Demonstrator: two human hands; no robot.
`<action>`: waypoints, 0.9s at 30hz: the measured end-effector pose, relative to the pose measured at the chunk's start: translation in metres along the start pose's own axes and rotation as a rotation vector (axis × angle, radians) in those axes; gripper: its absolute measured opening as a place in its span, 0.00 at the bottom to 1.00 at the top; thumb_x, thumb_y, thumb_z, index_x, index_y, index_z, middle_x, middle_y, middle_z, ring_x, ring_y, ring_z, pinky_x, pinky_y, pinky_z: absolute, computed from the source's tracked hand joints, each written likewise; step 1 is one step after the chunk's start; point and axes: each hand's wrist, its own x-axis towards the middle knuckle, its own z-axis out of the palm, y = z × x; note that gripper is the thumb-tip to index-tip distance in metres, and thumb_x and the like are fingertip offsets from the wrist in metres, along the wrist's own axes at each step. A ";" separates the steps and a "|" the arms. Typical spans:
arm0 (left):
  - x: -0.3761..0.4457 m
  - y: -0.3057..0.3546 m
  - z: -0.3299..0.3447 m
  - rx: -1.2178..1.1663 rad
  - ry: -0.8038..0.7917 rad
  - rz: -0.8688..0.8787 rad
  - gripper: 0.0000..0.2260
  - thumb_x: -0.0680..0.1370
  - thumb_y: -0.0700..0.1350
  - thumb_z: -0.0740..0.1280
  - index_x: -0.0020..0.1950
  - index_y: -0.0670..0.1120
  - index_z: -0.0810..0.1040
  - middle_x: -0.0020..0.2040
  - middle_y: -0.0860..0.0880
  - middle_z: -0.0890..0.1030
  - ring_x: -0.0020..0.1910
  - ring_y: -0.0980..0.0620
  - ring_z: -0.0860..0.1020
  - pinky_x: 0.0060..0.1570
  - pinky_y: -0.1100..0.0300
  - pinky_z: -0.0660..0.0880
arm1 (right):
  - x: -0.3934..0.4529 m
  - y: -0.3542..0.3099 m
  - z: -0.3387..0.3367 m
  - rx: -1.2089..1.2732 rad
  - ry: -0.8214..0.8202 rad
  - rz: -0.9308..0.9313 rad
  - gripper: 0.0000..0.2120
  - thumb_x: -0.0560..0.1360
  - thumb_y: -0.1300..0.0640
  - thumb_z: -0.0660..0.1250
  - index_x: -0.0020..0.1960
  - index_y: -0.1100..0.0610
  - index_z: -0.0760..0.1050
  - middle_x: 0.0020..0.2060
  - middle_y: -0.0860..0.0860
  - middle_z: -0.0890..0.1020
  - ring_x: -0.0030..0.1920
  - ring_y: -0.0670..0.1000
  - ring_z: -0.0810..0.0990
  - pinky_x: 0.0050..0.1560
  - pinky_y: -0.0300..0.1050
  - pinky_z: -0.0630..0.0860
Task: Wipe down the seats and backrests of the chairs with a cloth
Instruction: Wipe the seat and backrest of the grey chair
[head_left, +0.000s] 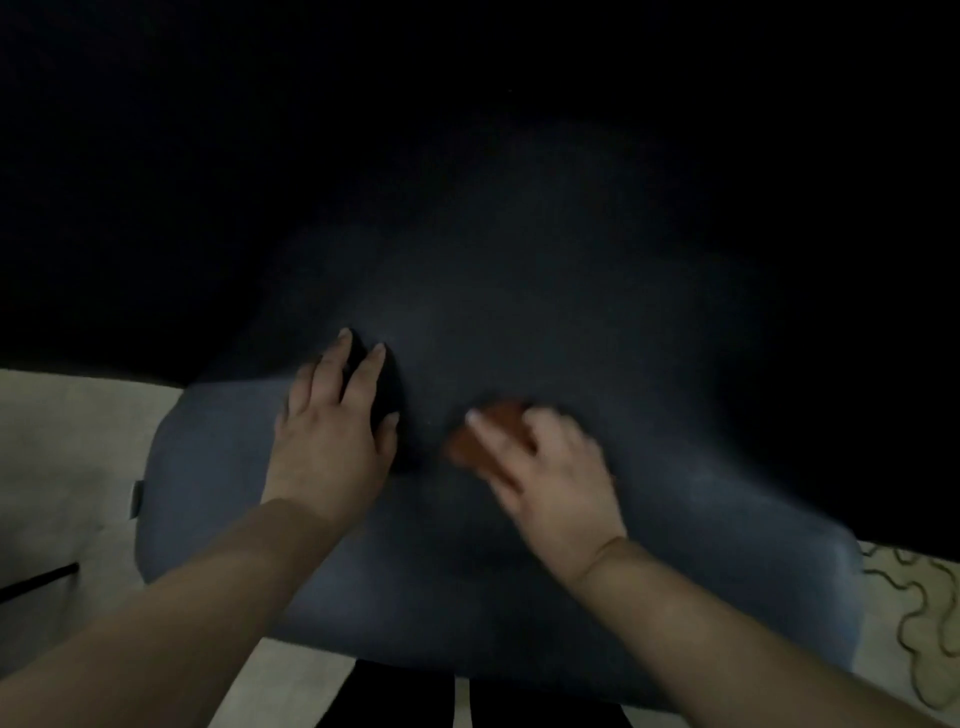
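A dark blue padded chair seat (218, 493) fills the middle of the view, and its backrest (519, 260) rises into deep shadow behind. My left hand (332, 431) lies flat on the seat with its fingers spread over a black object (392, 395) that I cannot identify. My right hand (545, 467), blurred by motion, presses an orange-brown cloth (493, 426) onto the seat near its centre.
A pale floor (67, 457) shows to the left and at the front of the chair. A thin black rod (36, 579) lies at the far left. A curly light cord (924, 613) lies on the floor at the right. The upper view is dark.
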 end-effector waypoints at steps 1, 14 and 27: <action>-0.002 -0.001 0.001 0.000 0.006 0.007 0.29 0.77 0.50 0.66 0.76 0.52 0.60 0.78 0.48 0.55 0.73 0.41 0.56 0.67 0.39 0.64 | 0.009 0.012 -0.006 0.017 0.070 0.104 0.27 0.70 0.52 0.75 0.68 0.48 0.75 0.49 0.62 0.77 0.45 0.65 0.77 0.42 0.57 0.78; -0.041 -0.026 0.002 0.010 -0.024 0.145 0.28 0.78 0.51 0.63 0.77 0.52 0.59 0.78 0.47 0.54 0.73 0.44 0.56 0.68 0.43 0.62 | -0.081 -0.028 0.027 -0.108 -0.072 -0.084 0.33 0.62 0.52 0.78 0.66 0.44 0.75 0.47 0.55 0.76 0.41 0.57 0.78 0.37 0.52 0.76; -0.063 -0.077 0.012 0.034 0.024 0.071 0.29 0.76 0.51 0.66 0.76 0.50 0.61 0.77 0.45 0.57 0.72 0.40 0.58 0.69 0.42 0.61 | 0.053 -0.076 0.043 0.027 0.124 0.230 0.23 0.77 0.47 0.65 0.72 0.44 0.69 0.57 0.58 0.71 0.55 0.61 0.72 0.53 0.55 0.70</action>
